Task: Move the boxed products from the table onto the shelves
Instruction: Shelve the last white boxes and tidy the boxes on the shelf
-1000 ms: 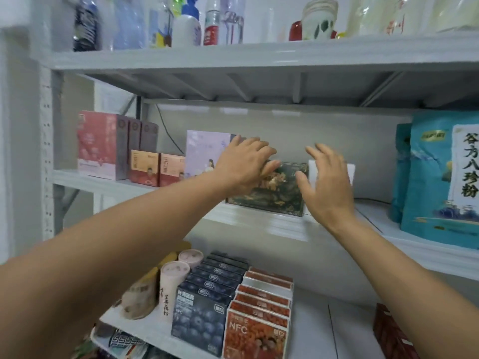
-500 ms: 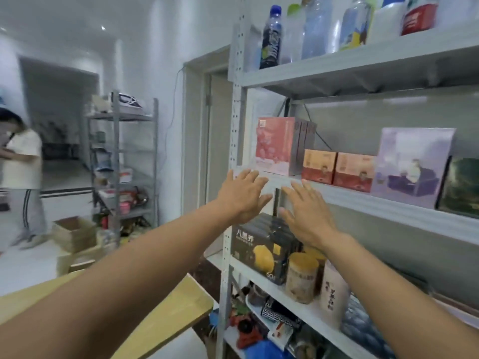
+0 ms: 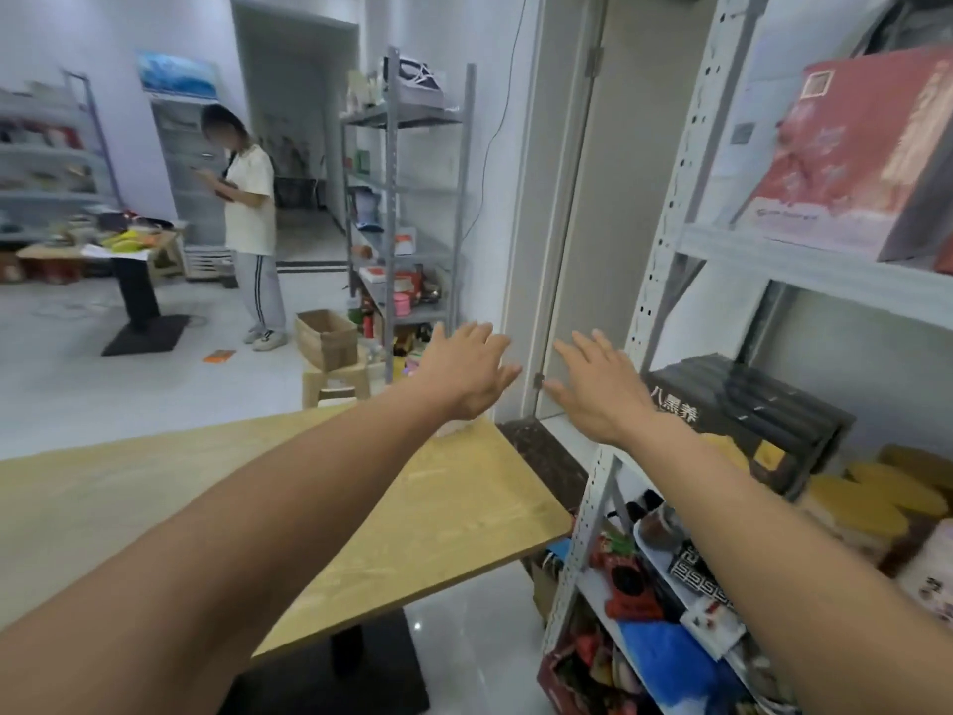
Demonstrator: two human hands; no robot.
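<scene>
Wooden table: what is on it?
No boxes show on the table. A pale thing at its far corner is half covered by the left hand; the forearm hides more.

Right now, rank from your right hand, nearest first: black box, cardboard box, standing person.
1. black box: just right of the right hand.
2. cardboard box: left, past the table.
3. person: far left, across the room.

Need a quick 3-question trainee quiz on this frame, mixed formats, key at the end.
1. True or false: the left hand grips a box.
2. The red box stands: A) below the black boxes B) on a shelf above them C) beside them on one shelf.
3. Fill in: the right hand has ___ fingers (straight/curled).
Key: 1 false; 2 B; 3 straight.
</scene>
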